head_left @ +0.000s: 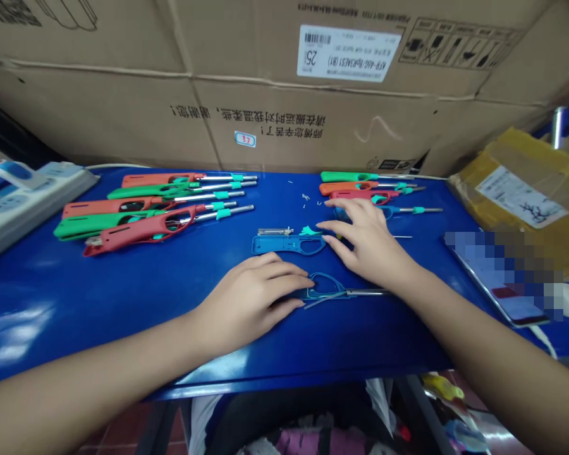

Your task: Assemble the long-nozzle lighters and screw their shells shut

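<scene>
My left hand (260, 294) is closed over the handle end of an opened blue gas lighter (329, 284), which hides that end. The lighter's trigger loop and metal tube (370, 292) stick out to the right. My right hand (367, 240) hovers with fingers spread above the table, nothing visible in it. Its fingertips are close to a small teal trigger piece (308, 231) and a blue half shell (287, 244). A clear fuel tank (274, 231) lies along that shell's far edge. Beyond the right hand a blue lighter (403, 210) is partly covered.
Several red, green and orange lighters (146, 230) lie at the left, more (351, 177) at back right. Small white bits (306, 197) are scattered between. A cardboard box (246, 95) walls the back. A power strip (14, 202) is left; a phone (497, 278) and taped parcel (521, 196) right.
</scene>
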### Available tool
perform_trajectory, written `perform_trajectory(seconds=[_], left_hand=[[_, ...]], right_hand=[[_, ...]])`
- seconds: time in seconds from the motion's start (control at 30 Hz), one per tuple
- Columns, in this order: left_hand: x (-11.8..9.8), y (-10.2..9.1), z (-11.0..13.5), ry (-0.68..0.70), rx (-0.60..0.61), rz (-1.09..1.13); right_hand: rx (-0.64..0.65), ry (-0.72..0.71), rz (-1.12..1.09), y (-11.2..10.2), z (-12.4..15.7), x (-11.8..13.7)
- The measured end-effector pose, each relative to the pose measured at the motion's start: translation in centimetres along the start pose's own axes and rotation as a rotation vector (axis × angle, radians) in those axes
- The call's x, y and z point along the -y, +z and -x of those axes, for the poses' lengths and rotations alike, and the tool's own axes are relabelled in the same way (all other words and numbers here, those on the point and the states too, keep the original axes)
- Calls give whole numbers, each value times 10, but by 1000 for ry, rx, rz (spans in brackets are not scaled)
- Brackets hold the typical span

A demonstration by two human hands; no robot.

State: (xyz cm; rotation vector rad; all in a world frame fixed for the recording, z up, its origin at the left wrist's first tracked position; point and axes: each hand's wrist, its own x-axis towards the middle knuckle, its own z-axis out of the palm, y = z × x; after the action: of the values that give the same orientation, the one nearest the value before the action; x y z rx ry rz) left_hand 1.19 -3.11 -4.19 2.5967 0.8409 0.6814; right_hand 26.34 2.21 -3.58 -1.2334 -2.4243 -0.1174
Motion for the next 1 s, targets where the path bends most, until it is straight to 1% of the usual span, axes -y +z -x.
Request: perform_trajectory(seconds=[0.07,0.17,0.23,0.3,0.37,0.43,0.47,0.5,0.53,0.6,0.7,0.8,0.87,1.0], left_hand=[[-1,-1,0,-11,17,8],[-3,-3,0,-23,38,15],[-4,-4,0,-29,43,13],[-4,-6,0,-31,43,6],[-4,-7,1,-39,40,-3],[-3,-8,2,-53,33,-13],[-3,-8,2,-59,29,-19],[-3,-8,3,-63,22,-27],[-2,-8,3,-66,14,-33],[-1,-8,3,-67,3,-42],[0,-8,4,-65,-3,-40],[2,-7,5,-59,-9,-45],[3,-6,5,-54,-10,-50],[2,-6,3,-34,-20,-68]], right_hand=[[-4,40,-15,6,-2,-2],[-34,111,-107,12,-5,-4],[-62,124,-155,13,-7,-5],[-93,117,-167,10,-9,-4],[-150,90,-197,3,-10,-3],[-183,21,-290,-6,-9,-1],[-163,-26,-359,-11,-7,-1],[-94,-82,-423,-16,-6,0],[13,-129,-473,-20,-4,0],[169,-167,-526,-28,-1,-1],[316,-183,-517,-34,4,-2],[403,-205,-502,-36,5,-1],[429,-225,-492,-37,6,0],[402,-238,-443,-38,7,3]])
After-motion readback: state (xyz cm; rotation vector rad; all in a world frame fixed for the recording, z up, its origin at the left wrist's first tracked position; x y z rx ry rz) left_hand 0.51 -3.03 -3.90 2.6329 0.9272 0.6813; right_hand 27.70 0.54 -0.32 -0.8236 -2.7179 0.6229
